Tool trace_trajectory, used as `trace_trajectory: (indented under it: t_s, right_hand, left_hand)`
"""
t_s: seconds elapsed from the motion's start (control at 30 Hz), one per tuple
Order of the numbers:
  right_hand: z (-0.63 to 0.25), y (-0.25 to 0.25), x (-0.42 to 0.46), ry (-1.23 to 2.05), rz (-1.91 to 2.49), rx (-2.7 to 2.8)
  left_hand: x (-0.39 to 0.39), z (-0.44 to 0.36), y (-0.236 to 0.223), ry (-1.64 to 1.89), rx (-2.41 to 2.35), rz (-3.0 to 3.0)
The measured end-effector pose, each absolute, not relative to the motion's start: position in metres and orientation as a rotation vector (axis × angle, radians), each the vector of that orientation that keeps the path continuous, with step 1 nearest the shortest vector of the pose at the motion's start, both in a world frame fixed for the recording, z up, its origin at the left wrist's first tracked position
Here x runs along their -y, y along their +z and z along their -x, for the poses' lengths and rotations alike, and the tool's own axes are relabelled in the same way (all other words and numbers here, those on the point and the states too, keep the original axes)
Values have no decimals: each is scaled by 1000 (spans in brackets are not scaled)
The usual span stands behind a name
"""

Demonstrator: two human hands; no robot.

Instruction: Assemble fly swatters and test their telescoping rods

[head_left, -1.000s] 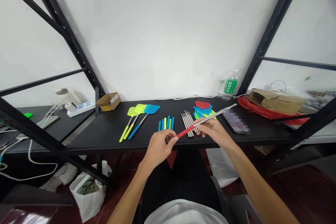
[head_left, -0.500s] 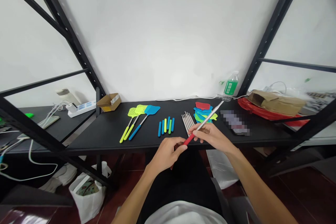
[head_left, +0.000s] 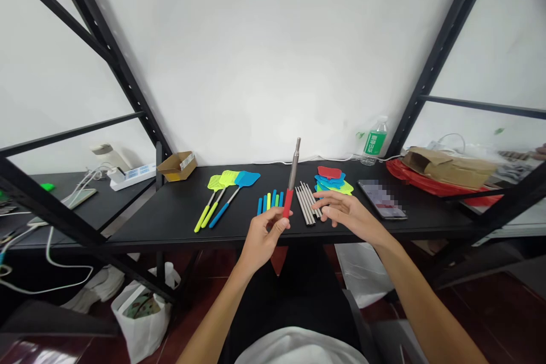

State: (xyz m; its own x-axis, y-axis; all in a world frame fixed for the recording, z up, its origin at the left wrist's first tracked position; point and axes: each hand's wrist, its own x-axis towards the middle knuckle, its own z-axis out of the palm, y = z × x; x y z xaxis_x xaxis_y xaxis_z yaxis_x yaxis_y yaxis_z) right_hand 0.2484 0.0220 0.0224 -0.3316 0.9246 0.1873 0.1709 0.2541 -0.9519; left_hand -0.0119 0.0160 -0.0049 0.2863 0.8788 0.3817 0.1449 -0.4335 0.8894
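Note:
My left hand (head_left: pixel 265 234) pinches the lower end of a red handle (head_left: pixel 288 201) with a metal telescopic rod (head_left: pixel 294 168) standing out of its top, nearly upright. With fingers spread and nothing in them, my right hand (head_left: pixel 347 215) hovers by several metal rods (head_left: pixel 305 205) lying side by side on the black table (head_left: pixel 170 213). Behind that hand is a pile of fly swatter heads in blue, yellow and red, the red head (head_left: pixel 329 172) on top. Several loose blue, yellow and green handles (head_left: pixel 268 202) lie partly hidden behind my left hand.
Two yellow fly swatters (head_left: pixel 209 211) and a blue fly swatter (head_left: pixel 247 179) lie at left, near a small cardboard box (head_left: pixel 177 166). At right are a phone (head_left: pixel 381 199), a water bottle (head_left: pixel 375 141) and a cardboard piece on red plastic (head_left: pixel 447 168). Black metal posts (head_left: pixel 443 40) frame the table.
My right hand has let go of the red handle and rod and moved slightly right, its fingers opening. The rod has swung from leaning right to almost upright, with its metal part now looking shorter.

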Motion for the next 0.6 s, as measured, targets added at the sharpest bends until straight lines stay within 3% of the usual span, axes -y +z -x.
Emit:
trace_trajectory:
  t_s: [0.33,0.53,0.6]
  right_hand:
    - [-264,16,-32,970,1148,1668]
    - [-306,10,-133,483,1605,1709]
    - [-316,8,-174,458,1805,1718]
  left_hand:
    - [-13,13,3,1341,-866,-1681]
    - [-13,19,3,1332,-892,-1709]
    - [-14,20,3,1327,-911,-1724]
